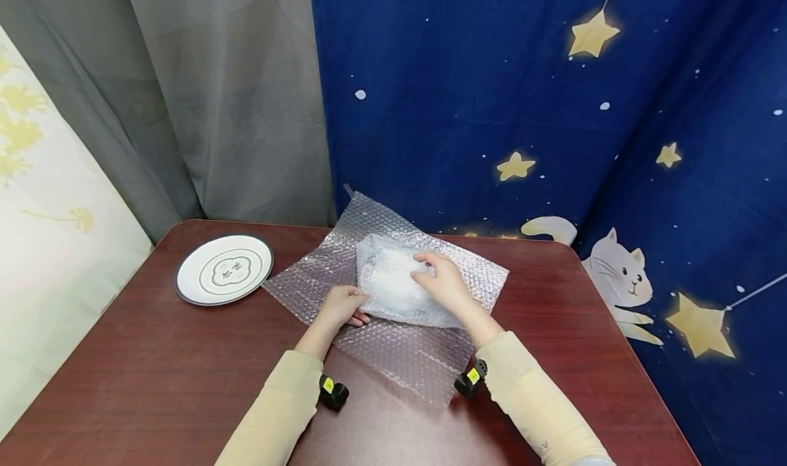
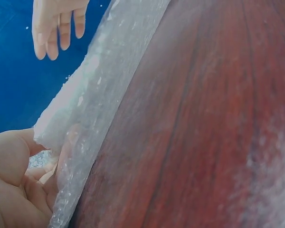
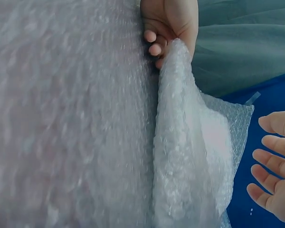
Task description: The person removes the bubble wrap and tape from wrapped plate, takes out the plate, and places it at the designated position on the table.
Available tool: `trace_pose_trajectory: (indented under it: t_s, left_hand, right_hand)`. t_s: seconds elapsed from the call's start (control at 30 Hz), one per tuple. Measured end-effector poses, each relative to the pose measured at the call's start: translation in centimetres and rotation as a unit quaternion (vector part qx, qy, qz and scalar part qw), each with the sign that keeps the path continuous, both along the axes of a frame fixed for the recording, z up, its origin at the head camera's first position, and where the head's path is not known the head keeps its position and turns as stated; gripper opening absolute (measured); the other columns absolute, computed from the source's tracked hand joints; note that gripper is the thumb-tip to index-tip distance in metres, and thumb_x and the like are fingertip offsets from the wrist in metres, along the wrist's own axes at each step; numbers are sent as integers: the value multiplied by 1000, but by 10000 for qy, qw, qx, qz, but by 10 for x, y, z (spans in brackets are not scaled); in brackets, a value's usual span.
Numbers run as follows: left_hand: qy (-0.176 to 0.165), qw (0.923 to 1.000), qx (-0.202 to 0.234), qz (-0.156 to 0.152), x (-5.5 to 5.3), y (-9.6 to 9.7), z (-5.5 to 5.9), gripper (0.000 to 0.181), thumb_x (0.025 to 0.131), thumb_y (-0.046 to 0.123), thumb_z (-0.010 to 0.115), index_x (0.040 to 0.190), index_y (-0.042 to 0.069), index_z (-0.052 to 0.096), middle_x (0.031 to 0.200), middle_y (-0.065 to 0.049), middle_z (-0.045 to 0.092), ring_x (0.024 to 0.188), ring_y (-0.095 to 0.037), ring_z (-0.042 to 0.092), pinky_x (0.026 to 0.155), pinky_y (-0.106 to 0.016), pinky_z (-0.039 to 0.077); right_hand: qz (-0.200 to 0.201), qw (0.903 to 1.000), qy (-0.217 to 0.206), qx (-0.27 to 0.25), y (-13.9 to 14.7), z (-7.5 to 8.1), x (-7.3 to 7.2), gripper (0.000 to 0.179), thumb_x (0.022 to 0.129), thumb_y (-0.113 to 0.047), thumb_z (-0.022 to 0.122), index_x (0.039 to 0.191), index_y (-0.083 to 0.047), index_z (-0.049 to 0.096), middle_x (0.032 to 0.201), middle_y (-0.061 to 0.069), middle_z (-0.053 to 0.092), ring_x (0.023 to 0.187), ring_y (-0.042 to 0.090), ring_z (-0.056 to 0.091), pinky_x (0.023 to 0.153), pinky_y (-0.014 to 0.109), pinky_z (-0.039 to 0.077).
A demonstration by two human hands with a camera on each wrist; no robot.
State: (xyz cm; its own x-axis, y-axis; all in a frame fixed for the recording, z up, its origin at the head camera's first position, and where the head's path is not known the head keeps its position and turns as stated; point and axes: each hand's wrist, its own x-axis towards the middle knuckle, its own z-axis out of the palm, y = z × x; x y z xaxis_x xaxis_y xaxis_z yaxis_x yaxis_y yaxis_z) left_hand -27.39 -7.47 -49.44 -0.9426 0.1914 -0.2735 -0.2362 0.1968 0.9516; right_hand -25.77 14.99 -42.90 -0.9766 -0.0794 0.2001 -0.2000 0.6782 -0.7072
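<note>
A bundle wrapped in bubble wrap [image 1: 396, 281] lies on a larger spread sheet of bubble wrap [image 1: 412, 360]; its contents are hidden under the cloudy layers. My left hand [image 1: 340, 307] pinches the bundle's near left corner, thumb on top and fingers beneath. Through the wrap in the left wrist view, some of those left fingers [image 2: 69, 152] show. Over the bundle's right side is my right hand [image 1: 444, 281], its fingers relaxed and spread. Air separates the right hand [image 3: 278, 166] from the wrapped bundle [image 3: 180, 142] in the right wrist view.
A white plate [image 1: 193, 275] with a dark rim and a printed centre stands on the left of the brown wooden table [image 1: 184, 377], near the sheet's left corner. Behind the table hang a grey curtain [image 1: 233, 97] and a blue starry curtain [image 1: 443, 111].
</note>
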Motion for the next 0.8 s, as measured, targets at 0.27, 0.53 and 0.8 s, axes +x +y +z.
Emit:
trace_pose_trajectory:
  t_s: [0.27, 0.53, 0.8]
  left_hand:
    - [53, 10000, 13, 55, 1, 0, 0, 16, 91, 7, 61, 80, -3, 57, 61, -14, 62, 47, -16, 62, 44, -25, 52]
    - [22, 10000, 10, 94, 0, 0, -1, 16, 90, 8, 61, 79, -2, 57, 61, -14, 63, 47, -16, 62, 44, -25, 52]
    - [31, 10000, 25, 91, 0, 0, 0, 19, 90, 8, 62, 74, 0, 54, 59, -13, 62, 46, -15, 62, 43, -25, 52]
  right_hand:
    - [368, 9990, 87, 229, -14, -3, -7, 45, 89, -20, 69, 130, -7, 58, 129, 10, 56, 100, 27, 59, 80, 39, 50]
    - [660, 9972, 120, 337, -28, -10, -14, 39, 88, -20, 70, 125, -9, 62, 123, 6, 61, 63, 9, 53, 53, 25, 45]
    - [855, 9961, -46, 198, -38, -16, -18, 40, 90, -19, 68, 126, -6, 61, 120, 10, 62, 62, 11, 51, 52, 26, 44]
